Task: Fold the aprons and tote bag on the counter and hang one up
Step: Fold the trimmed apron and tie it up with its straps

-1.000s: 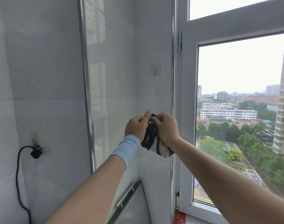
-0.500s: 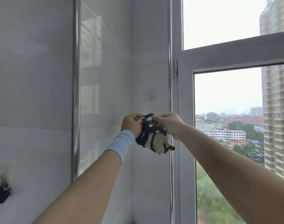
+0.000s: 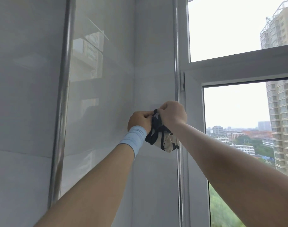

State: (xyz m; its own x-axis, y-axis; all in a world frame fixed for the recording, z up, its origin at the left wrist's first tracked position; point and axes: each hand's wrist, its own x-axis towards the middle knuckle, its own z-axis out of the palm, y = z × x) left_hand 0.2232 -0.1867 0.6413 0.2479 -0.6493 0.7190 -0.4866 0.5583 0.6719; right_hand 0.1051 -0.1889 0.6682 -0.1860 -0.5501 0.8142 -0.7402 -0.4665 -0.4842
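A small folded bundle of beige cloth wrapped in black straps (image 3: 163, 140) hangs between my two hands, held up against the grey tiled wall near the window corner. My left hand (image 3: 140, 121), with a light blue wristband below it, pinches the black strap from the left. My right hand (image 3: 172, 113) grips the strap's top loop from the right, pressed close to the wall beside a faint pale patch (image 3: 154, 106). Whether a hook sits there is hidden by the fingers.
A vertical metal pipe (image 3: 62, 102) runs down the tiled wall at left. A thinner pipe (image 3: 176, 63) follows the corner beside the white window frame (image 3: 238, 68). Buildings and trees show outside.
Both hands have risen with the bundle and moved closer to the wall. My view has tilted upward, so the black cable and the low shelf have dropped out of sight.
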